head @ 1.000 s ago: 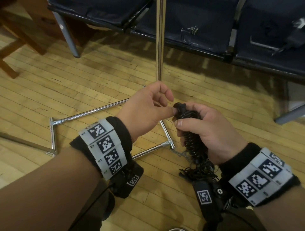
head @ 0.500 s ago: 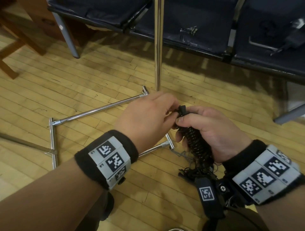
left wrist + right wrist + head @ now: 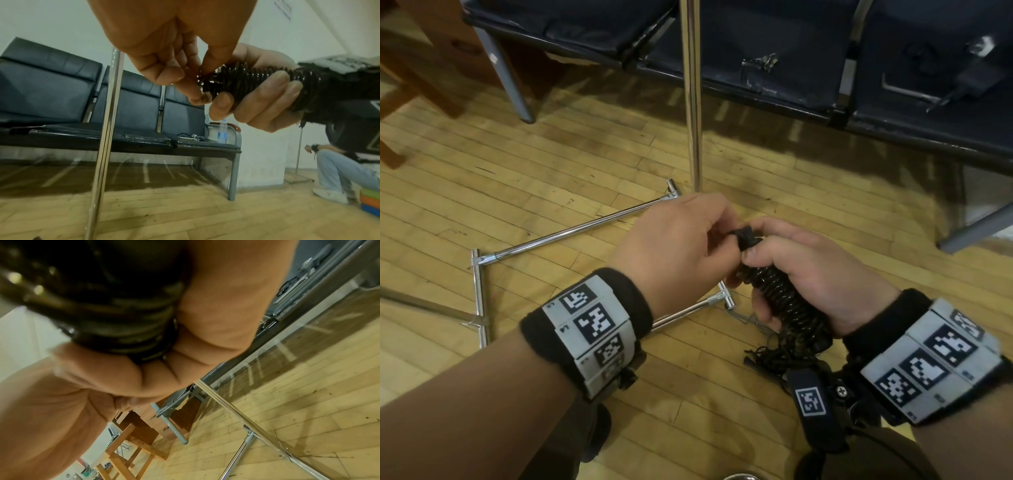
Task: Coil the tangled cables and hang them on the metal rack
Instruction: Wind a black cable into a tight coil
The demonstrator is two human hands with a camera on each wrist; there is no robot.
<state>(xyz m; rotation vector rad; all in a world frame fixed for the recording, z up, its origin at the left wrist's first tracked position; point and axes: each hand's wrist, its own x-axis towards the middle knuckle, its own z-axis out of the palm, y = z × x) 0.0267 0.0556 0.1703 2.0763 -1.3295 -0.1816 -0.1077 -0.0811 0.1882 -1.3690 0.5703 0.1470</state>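
A black cable bundle [image 3: 787, 305], wound tight into a thick coil, is gripped in my right hand [image 3: 801, 270], fingers wrapped around its middle. In the left wrist view the coil [image 3: 252, 81] shows its wound turns and a loose end at its tip. My left hand [image 3: 681, 250] pinches that cable end [image 3: 205, 76] with thumb and fingertips at the top of the bundle. The chrome rack stands just beyond: its upright pole [image 3: 693, 96] and floor base bars [image 3: 571, 233]. The right wrist view shows only blurred coil [image 3: 123, 321] and palm.
A row of dark padded bench seats [image 3: 774, 44] runs behind the rack pole, with small items lying on them. A wooden table leg [image 3: 431, 61] is at far left. Another person [image 3: 339, 170] crouches at the right by the wall. The floor is wood planks.
My left hand has turned palm-down and moved onto the top of the coil, its fingers now closed on the cable end. The right hand keeps its grip, barely shifted.
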